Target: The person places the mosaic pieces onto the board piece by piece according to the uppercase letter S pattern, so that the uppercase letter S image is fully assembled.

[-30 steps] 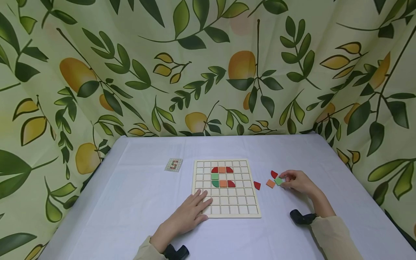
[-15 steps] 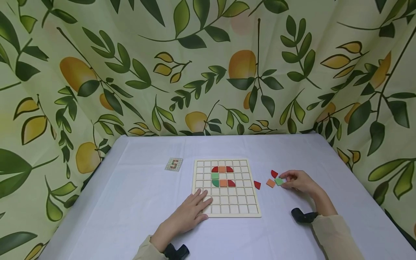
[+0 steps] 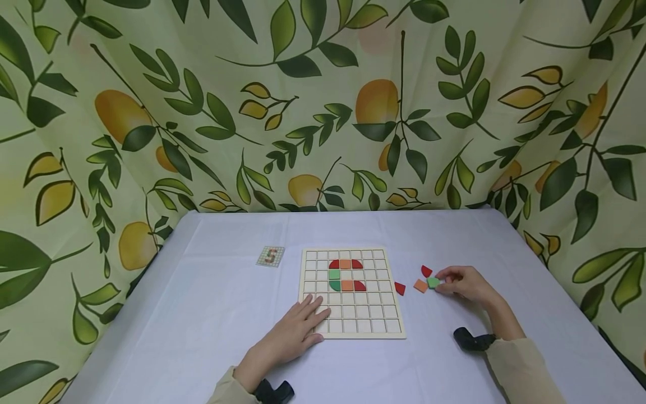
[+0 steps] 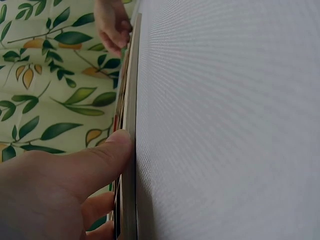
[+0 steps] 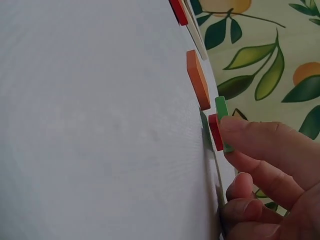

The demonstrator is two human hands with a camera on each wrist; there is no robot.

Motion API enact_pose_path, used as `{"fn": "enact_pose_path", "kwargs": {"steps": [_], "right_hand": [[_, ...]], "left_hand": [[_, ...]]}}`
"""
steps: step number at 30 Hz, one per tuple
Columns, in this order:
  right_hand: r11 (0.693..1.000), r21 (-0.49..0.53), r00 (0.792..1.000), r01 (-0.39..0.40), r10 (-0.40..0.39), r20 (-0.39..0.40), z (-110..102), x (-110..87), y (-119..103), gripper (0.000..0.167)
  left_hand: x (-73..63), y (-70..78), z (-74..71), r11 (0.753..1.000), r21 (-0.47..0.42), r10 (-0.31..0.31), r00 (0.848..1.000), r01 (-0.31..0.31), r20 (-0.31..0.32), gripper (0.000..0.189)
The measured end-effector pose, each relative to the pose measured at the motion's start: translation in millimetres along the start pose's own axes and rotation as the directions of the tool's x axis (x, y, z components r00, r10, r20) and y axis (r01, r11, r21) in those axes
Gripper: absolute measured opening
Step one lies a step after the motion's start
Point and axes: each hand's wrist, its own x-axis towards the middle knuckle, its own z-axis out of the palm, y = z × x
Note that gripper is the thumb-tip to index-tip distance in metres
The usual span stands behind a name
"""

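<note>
My left hand (image 3: 292,331) rests with spread fingers on the near left corner of a pale grid board (image 3: 370,325). In the left wrist view its thumb (image 4: 107,155) lies along the board's edge. Red, orange and green tiles fill several cells in the board's upper middle. To the right of the board, my right hand (image 3: 466,285) pinches a green square tile (image 3: 432,283) between thumb and finger. The right wrist view shows this green tile (image 5: 223,112) held just off the cloth. Beside it lie an orange square tile (image 3: 420,286) and a red quarter-round tile (image 3: 426,271).
Another red quarter-round tile (image 3: 400,288) lies by the board's right edge. A small pattern card (image 3: 270,256) sits left of the board. White cloth (image 3: 202,292) covers the table, and a leaf-printed curtain (image 3: 323,112) hangs behind and at both sides.
The green tile, flat on the cloth a second ago, is now slightly raised and turned in my right hand's fingertips. My left hand stays in place on the board.
</note>
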Motion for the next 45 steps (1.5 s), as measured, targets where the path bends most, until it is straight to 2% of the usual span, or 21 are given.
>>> {"fn": "enact_pose_path", "kwargs": {"steps": [15,23,29,45], "right_hand": [[0.999,0.027,0.999,0.038,-0.038,-0.023,10.5,-9.0,-25.4,0.036],[0.999,0.040,0.999,0.035,-0.035,-0.009,17.9,-10.2,-37.8,0.040],[0.998,0.046,0.999,0.032,-0.031,-0.014,23.9,-12.9,-47.9,0.037],[0.994,0.072,0.997,0.082,-0.082,-0.001,41.0,-13.6,-58.4,0.032]], "left_hand": [[-1.0,0.6,-0.8,1.000,-0.009,-0.014,1.000,0.014,0.010,0.053],[-0.4,1.8,-1.7,1.000,-0.004,-0.023,0.999,0.023,0.023,0.053],[-0.8,2.7,-1.5,1.000,0.005,-0.023,1.000,0.023,0.020,0.053],[-0.4,1.7,-0.2,1.000,0.002,-0.008,1.000,0.008,0.006,0.053]]}}
